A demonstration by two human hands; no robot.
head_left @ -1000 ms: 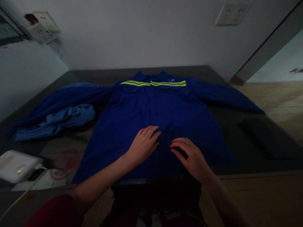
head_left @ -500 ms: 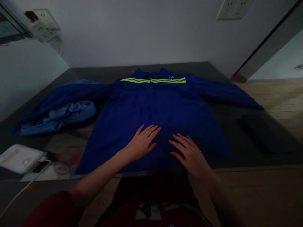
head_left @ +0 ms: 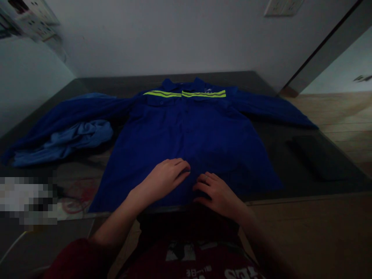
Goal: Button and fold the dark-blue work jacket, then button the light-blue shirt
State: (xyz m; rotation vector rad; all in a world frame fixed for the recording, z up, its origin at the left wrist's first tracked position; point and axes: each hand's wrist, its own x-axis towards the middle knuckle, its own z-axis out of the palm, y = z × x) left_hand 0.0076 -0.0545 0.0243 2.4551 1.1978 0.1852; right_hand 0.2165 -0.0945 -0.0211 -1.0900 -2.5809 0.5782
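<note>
Two bare hands over one dark-blue shirt (head_left: 186, 128), laid out on a dark table (head_left: 95, 82), collar at the far side, hem at the near edge.

Left hand (head_left: 167, 176): fingers half-curled, thumb apart, no cloth seen caught. Right hand (head_left: 216, 192): fingers loosely bent, thumb clear, nothing visibly held. Contact with the fabric: cannot be told.

Left sleeve (head_left: 58, 114): lies against a crumpled lighter-blue cloth (head_left: 78, 135). Likely fault: a tug to the right could drag that cloth along or wrinkle the shirt.

Right sleeve (head_left: 279, 110): lies along the table's right edge. Likely fault: its own weight could slide it off if shifted right.

Hem: likely to slip over the near edge if drawn nearer.

Light: dim; folds on the dark front could be missed.

Dark flat item (head_left: 322, 159): right, apart from the shirt.
</note>
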